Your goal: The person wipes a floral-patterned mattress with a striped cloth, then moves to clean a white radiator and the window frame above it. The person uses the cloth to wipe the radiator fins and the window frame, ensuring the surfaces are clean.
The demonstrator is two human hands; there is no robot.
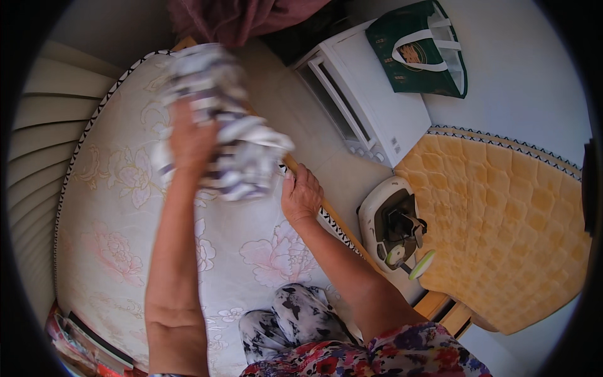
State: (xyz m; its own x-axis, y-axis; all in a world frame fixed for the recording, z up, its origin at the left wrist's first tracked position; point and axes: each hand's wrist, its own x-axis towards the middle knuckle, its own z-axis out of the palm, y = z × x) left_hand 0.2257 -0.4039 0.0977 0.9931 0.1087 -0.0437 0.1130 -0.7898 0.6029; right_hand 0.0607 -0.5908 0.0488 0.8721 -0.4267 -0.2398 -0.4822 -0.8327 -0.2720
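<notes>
My left hand (190,139) is raised over a floral mattress (119,226) and grips a bunched white cloth with grey-purple stripes (242,151). The cloth hangs in a blurred wad around and to the right of the hand. My right hand (301,195) rests on the mattress's right edge, fingers curled over the patterned border beside a wooden bed rail (342,223). One knee in black-and-white floral trousers (292,317) presses on the mattress near the bottom.
A white box-shaped appliance (370,100) lies on the floor to the right, with a green bag (418,53) past it. A white device (392,223) sits beside a yellow quilted mat (502,220). Dark red fabric (239,19) hangs at the top.
</notes>
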